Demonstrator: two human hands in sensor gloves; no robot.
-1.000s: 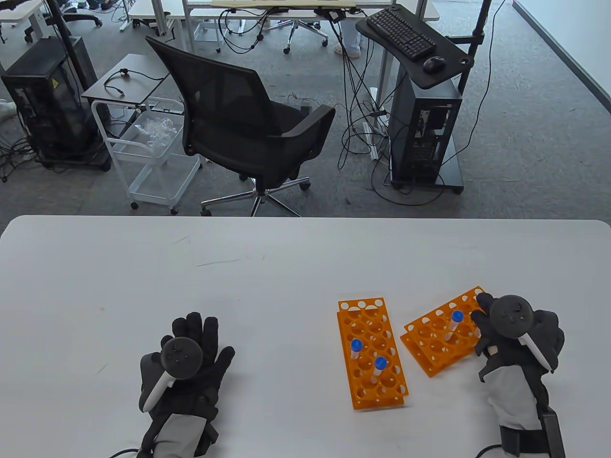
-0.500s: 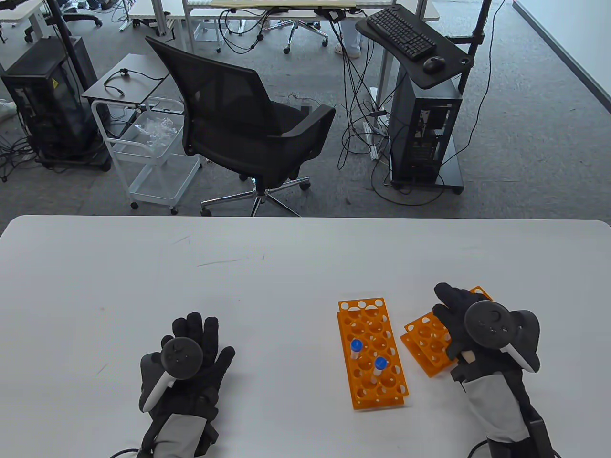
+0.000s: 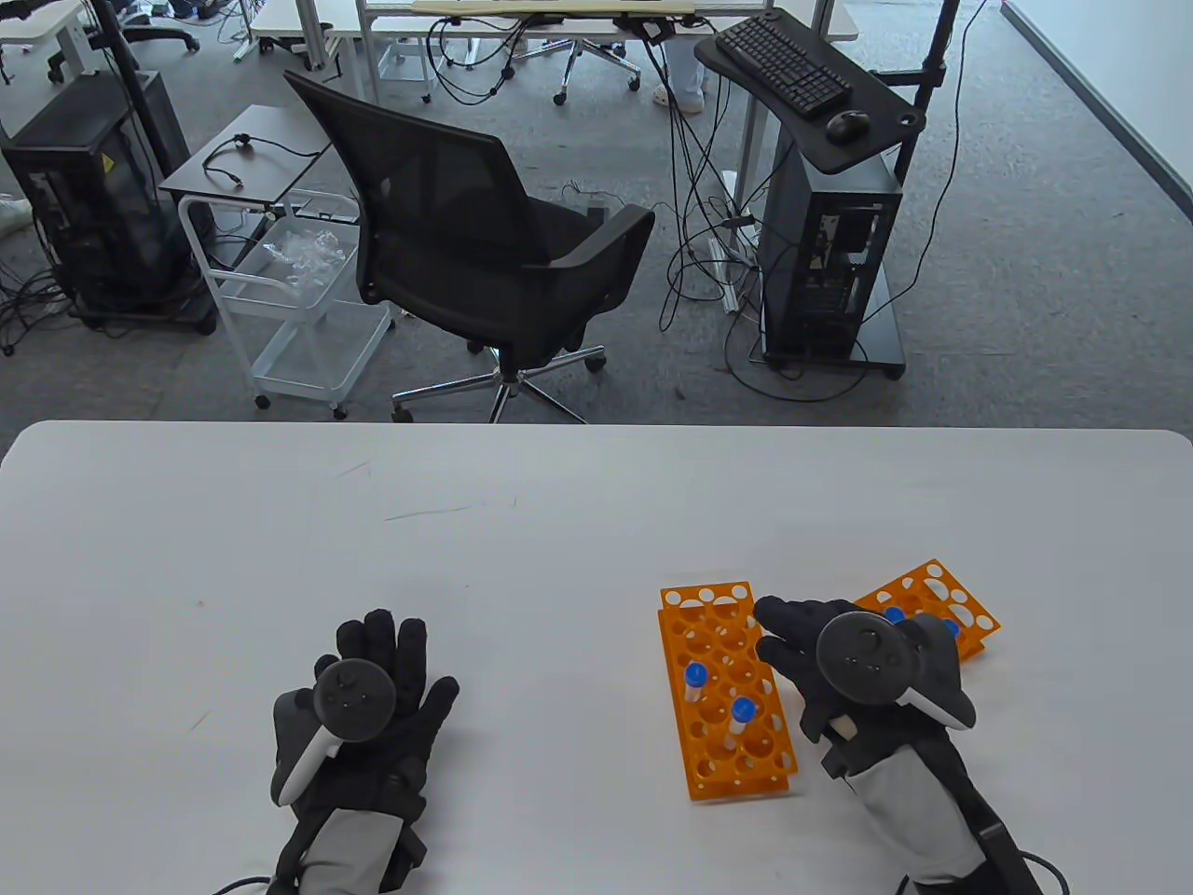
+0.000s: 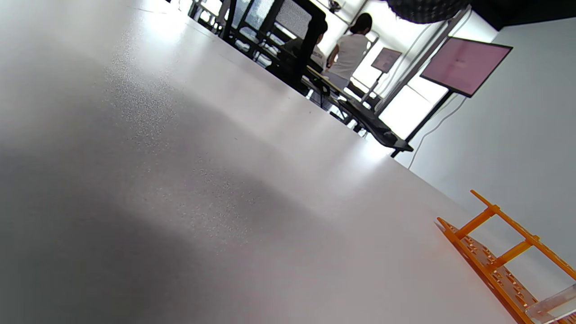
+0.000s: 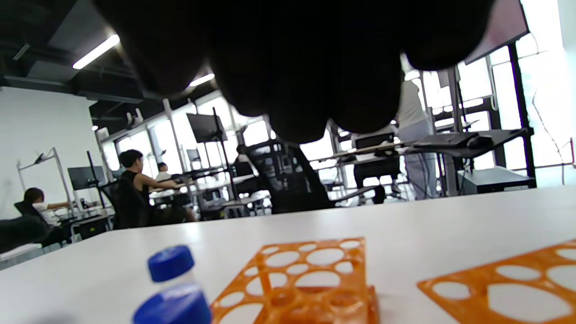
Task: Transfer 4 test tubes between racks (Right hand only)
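My right hand [image 3: 843, 667] hovers between the racks, fingers extended over the left rack [image 3: 725, 692]'s right edge; whether it holds a tube I cannot tell. Two upright tubes [image 3: 694, 682] stand just left of it; two blue caps [image 3: 895, 615] show behind it in the right rack [image 3: 941, 601]. My left hand [image 3: 359, 704] rests flat, well apart.

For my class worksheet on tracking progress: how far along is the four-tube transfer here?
Roughly halfway. Two capped tubes stand in the right rack, partly behind the right hand; two more tubes stand in the left rack. The right hand hovers by the left rack, no tube visible in it. Two transfers seem left.
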